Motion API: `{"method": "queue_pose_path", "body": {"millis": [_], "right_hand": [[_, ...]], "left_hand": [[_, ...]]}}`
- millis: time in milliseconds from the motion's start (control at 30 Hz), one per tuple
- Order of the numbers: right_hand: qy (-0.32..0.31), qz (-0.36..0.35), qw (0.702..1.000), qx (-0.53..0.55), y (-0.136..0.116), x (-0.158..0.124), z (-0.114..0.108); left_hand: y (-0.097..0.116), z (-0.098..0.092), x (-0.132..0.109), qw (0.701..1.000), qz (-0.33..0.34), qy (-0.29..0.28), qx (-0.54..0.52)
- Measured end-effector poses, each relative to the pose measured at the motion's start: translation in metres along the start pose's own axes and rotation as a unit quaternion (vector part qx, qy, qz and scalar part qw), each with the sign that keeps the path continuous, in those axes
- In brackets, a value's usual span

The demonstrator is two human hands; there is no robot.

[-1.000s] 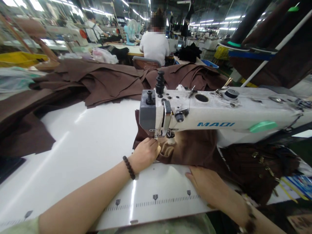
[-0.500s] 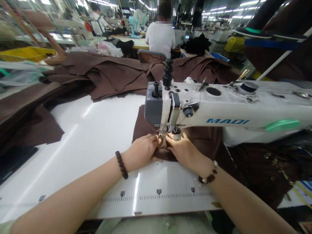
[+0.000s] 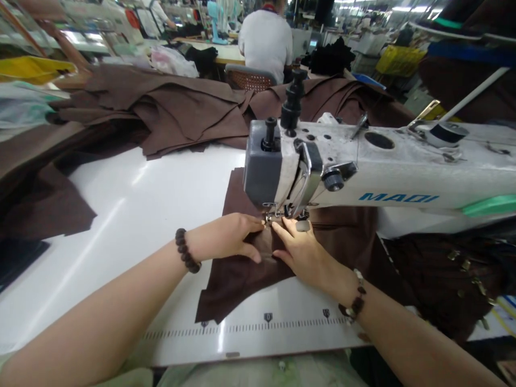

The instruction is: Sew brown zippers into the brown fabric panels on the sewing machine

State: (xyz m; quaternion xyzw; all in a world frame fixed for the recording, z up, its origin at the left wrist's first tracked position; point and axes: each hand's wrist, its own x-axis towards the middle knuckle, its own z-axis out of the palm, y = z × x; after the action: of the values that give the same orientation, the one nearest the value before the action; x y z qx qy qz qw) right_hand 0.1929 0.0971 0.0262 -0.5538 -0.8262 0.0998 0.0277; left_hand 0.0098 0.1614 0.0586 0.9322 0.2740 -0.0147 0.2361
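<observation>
A piece of dark brown fabric (image 3: 237, 279) lies under the presser foot of a white sewing machine (image 3: 387, 166). My left hand (image 3: 229, 236) rests on the fabric just left of the foot, fingers stretched forward and thumb apart. On the other side, my right hand (image 3: 302, 250) lies with fingers spread on the same fabric, its fingertips close to the needle area. Each hand presses from above, and neither wraps around anything. The fabric's lower left corner reaches toward the ruler marks on the table (image 3: 177, 317). The machine head hides part of the cloth behind it.
Stacked brown fabric pieces (image 3: 185, 113) line the back and left of the table. A dark item with metal zipper pulls (image 3: 443, 274) lies at the right. Beyond, a person in a white shirt (image 3: 266, 43) sits on a chair (image 3: 250, 79).
My left hand has opened out, its thumb now apart from the fingers. More of the fabric spreads toward the table's front edge. The view has tilted down slightly.
</observation>
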Motion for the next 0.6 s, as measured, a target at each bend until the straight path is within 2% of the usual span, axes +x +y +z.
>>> {"method": "queue_pose_path", "body": {"millis": [100,233,333,600], "right_hand": [[0.004,-0.021,0.999,0.032,0.010,-0.002,0.003],[0.045,-0.018,0.998,0.048,0.014,-0.003,0.010],[0.059,-0.026,0.996,0.057,0.017,-0.003,0.014],[0.059,-0.033,0.997,0.041,0.020,-0.002,0.015]], "left_hand": [[0.007,0.014,0.002,0.997,-0.034,0.035,0.065],[0.015,0.046,0.004,0.977,-0.070,0.139,0.147],[0.013,0.061,0.003,0.967,-0.065,0.195,0.152],[0.007,0.061,0.003,0.966,-0.051,0.223,0.118]]}}
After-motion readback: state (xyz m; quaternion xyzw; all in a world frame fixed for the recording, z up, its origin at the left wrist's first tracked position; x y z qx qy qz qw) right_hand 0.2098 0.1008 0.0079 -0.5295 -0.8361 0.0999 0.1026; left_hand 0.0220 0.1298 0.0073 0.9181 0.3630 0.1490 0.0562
